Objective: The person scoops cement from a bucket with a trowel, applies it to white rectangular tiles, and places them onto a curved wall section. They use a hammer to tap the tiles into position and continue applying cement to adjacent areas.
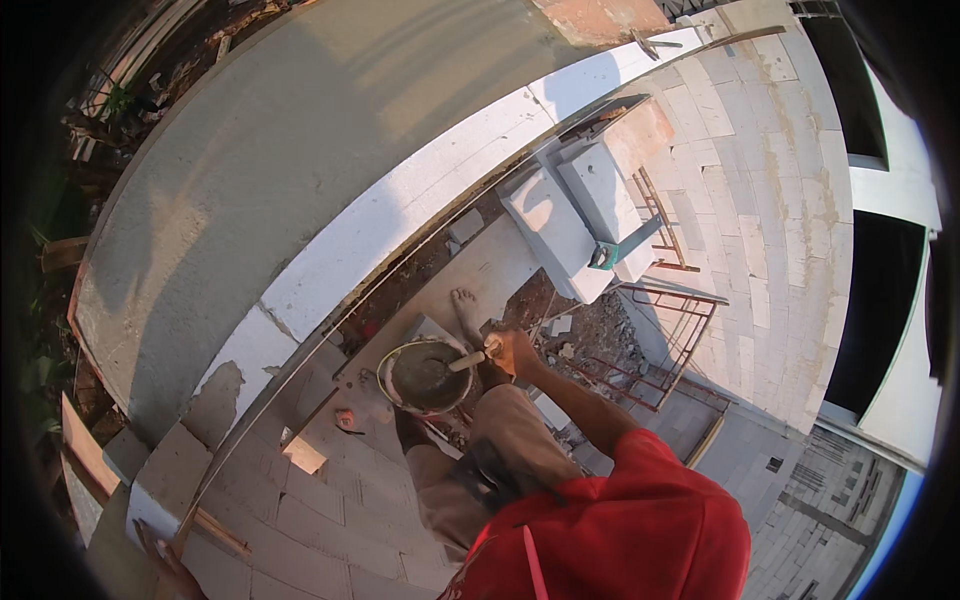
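Observation:
My right hand (512, 355) is closed on a pale-handled tool (470, 360), apparently a trowel, over a bucket of wet grey mortar (425, 385) near my legs; its working end is hard to make out. At the lower left, my left hand (165, 560) rests with fingers stretched out against a pale block (172, 470) at the end of the long wall top (390, 220). My bare foot stands on a plank (500, 260) beside the bucket.
Two white blocks (540, 230) carry a teal-handled handsaw (603, 255). Rusty scaffold frames (680, 300) and rubble lie right of them, near a block wall (760, 200). A grey rendered surface (240, 170) borders the wall top. A small orange object (345, 420) lies left of the bucket.

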Motion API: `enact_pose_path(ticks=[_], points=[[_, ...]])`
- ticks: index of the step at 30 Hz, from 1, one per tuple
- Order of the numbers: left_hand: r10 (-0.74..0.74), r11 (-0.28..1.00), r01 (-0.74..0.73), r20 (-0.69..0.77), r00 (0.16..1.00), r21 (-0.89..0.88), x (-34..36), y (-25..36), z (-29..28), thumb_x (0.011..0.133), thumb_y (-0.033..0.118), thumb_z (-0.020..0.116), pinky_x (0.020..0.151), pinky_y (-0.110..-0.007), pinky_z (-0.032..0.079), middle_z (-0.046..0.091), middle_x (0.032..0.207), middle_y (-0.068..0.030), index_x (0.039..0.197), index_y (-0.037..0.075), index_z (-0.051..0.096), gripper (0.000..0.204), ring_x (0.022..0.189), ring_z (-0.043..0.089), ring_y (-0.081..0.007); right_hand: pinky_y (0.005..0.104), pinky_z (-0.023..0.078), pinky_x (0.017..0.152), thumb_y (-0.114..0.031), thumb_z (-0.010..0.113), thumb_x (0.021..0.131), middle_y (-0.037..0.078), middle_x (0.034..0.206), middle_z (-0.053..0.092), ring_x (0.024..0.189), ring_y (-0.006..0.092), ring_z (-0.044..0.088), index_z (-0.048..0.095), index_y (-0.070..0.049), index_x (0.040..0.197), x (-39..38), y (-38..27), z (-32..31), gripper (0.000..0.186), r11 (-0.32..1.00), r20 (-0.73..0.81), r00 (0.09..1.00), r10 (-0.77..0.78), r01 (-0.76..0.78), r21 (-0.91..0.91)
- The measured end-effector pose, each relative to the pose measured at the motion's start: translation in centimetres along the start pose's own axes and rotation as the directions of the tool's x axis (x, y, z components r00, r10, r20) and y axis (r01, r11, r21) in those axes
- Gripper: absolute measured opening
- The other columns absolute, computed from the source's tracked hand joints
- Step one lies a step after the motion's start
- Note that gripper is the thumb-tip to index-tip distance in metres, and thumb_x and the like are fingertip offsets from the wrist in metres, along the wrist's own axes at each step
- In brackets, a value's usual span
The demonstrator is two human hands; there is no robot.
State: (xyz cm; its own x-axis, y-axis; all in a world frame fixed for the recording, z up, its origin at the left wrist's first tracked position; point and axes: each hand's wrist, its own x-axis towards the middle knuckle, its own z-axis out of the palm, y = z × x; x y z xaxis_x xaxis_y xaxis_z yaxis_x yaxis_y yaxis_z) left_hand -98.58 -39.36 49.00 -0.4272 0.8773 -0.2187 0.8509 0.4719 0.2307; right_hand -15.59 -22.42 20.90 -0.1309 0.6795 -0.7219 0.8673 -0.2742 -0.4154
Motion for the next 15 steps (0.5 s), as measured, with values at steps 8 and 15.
enact_pose_path(ticks=[8,15], points=[[-0.137,0.974,0.193,-0.372,0.918,0.119,1.5,20.4,2.4,0.109,0.044,0.048,0.112,-0.046,0.043,0.057,0.146,-0.019,0.143,0.002,0.058,0.055,0.134,0.054,-0.0367,0.047,0.057,0.082,-0.014,0.08,0.07,0.026,0.094,0.073,0.091,0.0422,0.071,0.075,-0.004,0.104,0.7,16.2,-3.4,0.036,0.965,-0.301,0.924,0.237,-0.188,0.183],[0.187,0.957,-0.047,-0.488,0.853,0.286,1.1,32.3,7.7,0.106,0.041,0.056,0.109,-0.047,0.047,0.065,0.139,-0.0119,0.129,0.007,0.07,0.044,0.13,0.059,-0.032,0.0477,0.055,0.091,-0.023,0.083,0.069,0.023,0.102,0.074,0.104,0.0422,0.069,0.075,-0.004,0.107,-0.9,19.6,-0.2,0.044,0.971,-0.15,0.965,0.215,-0.195,0.137]])
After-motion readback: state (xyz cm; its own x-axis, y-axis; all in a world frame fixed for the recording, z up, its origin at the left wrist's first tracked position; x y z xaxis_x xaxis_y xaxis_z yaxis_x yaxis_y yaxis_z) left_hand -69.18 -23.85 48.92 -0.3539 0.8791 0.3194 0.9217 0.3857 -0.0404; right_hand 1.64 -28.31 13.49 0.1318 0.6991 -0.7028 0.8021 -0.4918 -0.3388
